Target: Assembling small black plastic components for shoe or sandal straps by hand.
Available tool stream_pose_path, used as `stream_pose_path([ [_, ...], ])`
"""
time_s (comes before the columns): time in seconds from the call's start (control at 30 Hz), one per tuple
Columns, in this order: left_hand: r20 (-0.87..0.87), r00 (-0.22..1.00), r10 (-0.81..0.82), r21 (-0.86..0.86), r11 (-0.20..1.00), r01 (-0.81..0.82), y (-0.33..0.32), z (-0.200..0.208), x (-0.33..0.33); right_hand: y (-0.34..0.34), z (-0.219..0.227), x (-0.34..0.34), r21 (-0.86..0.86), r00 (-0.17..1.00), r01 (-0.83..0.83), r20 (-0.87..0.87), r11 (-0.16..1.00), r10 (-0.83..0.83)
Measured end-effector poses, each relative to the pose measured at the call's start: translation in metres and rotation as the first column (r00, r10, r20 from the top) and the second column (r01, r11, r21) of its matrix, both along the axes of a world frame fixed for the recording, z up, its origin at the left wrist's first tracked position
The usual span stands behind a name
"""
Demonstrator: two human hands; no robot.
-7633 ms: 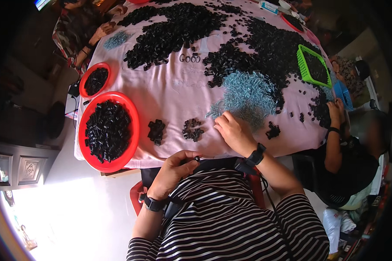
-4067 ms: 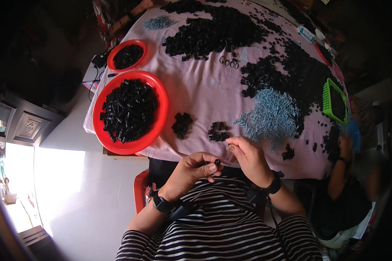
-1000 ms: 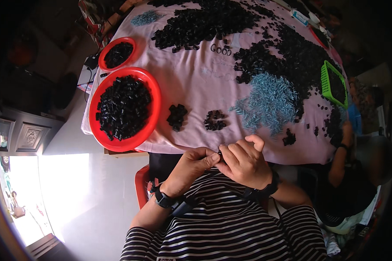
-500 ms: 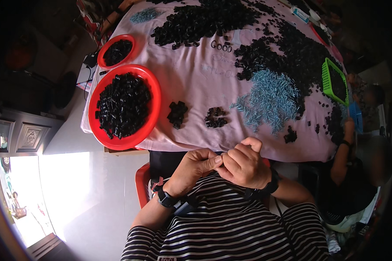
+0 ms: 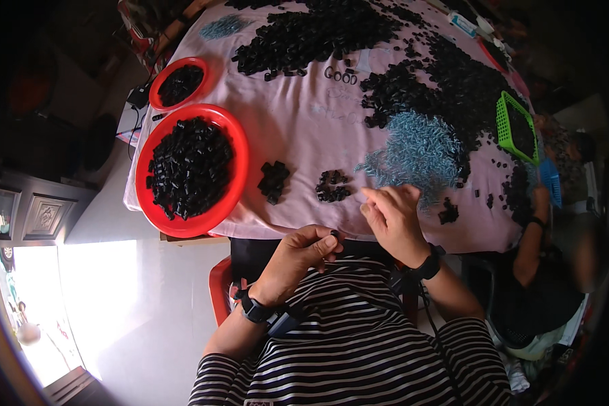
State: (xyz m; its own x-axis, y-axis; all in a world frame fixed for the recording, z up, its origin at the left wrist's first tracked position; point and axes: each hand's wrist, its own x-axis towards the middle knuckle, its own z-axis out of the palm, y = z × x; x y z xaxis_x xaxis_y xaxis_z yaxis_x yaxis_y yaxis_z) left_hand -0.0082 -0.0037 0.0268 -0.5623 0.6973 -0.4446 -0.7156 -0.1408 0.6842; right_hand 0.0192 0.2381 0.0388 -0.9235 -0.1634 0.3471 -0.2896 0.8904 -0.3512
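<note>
My left hand (image 5: 303, 252) is closed at the table's near edge, pinching a small black plastic piece (image 5: 334, 233) between thumb and fingers. My right hand (image 5: 398, 222) is over the cloth's near edge, just short of the pile of light-blue screw-like pins (image 5: 419, 150). Its thumb and forefinger are apart, and I see nothing between them; the other fingers are bent. Beyond my hands lie two small clusters of black pieces, one a loose ring (image 5: 333, 185), the other a tight clump (image 5: 274, 181).
A large red basin (image 5: 242, 159) of black pieces stands at the left, with a smaller red bowl (image 5: 201, 65) behind it. Big black heaps (image 5: 318, 34) cover the pink cloth's (image 5: 287, 111) far side. At the right are a green basket (image 5: 504, 128) and another person's arm (image 5: 536, 227).
My hands have come apart. The right has moved forward and right, toward the blue pins, while the left stays near its place, with the black piece now showing in its fingers.
</note>
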Motion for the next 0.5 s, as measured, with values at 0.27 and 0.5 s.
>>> stream_pose_path([
  [0.27, -0.094, 0.992, 0.079, 0.009, 0.997, -0.078, 0.001, -0.002, 0.002, 0.015, -0.026, -0.004, 0.119, 0.992, 0.105, -0.084, 0.987, -0.096],
  [0.5, -0.163, 0.981, 0.104, 0.052, 0.994, -0.097, 0.002, -0.002, 0.003, 0.032, -0.035, -0.013, -0.01, 0.964, 0.227, -0.143, 0.974, -0.226],
])
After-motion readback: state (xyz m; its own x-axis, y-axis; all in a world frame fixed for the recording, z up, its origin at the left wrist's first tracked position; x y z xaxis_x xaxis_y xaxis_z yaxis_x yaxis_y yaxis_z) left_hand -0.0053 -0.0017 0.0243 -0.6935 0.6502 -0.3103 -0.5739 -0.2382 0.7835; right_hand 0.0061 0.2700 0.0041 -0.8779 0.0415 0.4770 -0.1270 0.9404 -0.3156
